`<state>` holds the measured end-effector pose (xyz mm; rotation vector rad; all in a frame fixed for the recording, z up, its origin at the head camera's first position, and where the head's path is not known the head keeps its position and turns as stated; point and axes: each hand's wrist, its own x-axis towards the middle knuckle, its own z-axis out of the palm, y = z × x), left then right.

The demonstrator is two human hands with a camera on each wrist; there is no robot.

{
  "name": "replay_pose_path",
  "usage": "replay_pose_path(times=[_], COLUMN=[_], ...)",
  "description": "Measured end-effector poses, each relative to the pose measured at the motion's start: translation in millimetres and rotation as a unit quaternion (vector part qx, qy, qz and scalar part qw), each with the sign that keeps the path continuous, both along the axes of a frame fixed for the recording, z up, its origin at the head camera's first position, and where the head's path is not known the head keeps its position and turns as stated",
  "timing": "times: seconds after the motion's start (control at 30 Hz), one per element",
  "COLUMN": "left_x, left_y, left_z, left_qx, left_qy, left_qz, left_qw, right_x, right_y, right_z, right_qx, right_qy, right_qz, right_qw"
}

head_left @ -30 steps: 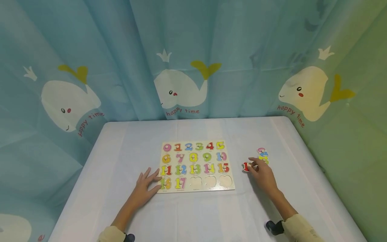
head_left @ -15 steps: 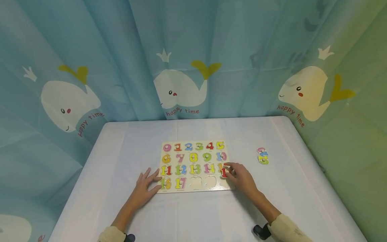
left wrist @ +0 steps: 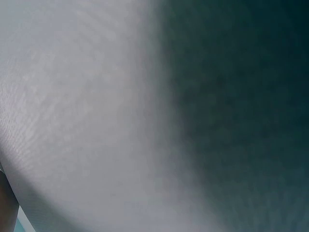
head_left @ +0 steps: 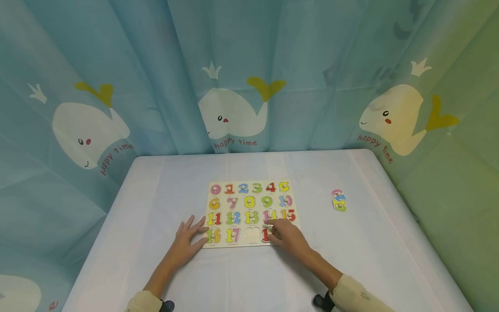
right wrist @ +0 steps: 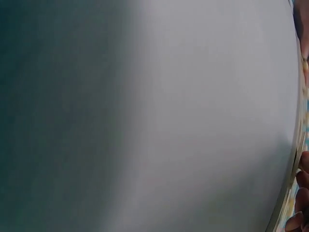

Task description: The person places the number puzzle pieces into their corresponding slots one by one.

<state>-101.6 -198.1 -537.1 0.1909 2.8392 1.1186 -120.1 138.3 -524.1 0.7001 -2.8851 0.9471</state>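
My left hand (head_left: 186,243) rests its spread fingers on the left edge of a wooden number puzzle board (head_left: 242,238). My right hand (head_left: 291,238) pinches a number puzzle piece (head_left: 265,235) with a red 1, above the bottom row, right of an empty recess (head_left: 252,235). Fingers hide the rest of that piece and the board's lower right corner. Numbers 0 to 17 sit in the board, each with a knob. The right wrist view catches right fingers (right wrist: 301,193) at the board's edge; the left wrist view is mostly blurred white cloth and dark shade.
Two or so loose number pieces (head_left: 339,200), pink, blue and yellow-green, lie close together on the white-covered table (head_left: 374,242), right of the board. A blue curtain (head_left: 163,108) with whale prints hangs behind the far edge.
My right hand has carried the red-numbered piece leftward from the table beside the loose pieces to over the board's bottom row. The left hand has stayed on the board.
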Motion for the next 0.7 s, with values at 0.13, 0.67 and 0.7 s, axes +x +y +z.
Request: replay_pose_path(times=[0.13,0.67,0.7], left_x=[-0.3,-1.8,-1.7], left_y=[0,-1,-2], left_z=[0.8,-0.1,-0.6], left_qx=[-0.001,0.000,0.000], left_qy=[-0.003,0.005,0.004], left_qz=[0.001,-0.007,-0.006], left_qw=[1.0000,1.0000,1.0000], right_x=[0.8,-11.3,-11.5], right_y=[-16,-46,-47], right_z=[-0.9,-0.9,-1.3], right_qx=[0.005,0.028,0.029], right_qy=[0.006,0.020,0.014], right_qz=[0.022,0.049,0.049], right_qw=[1.000,0.998,0.998])
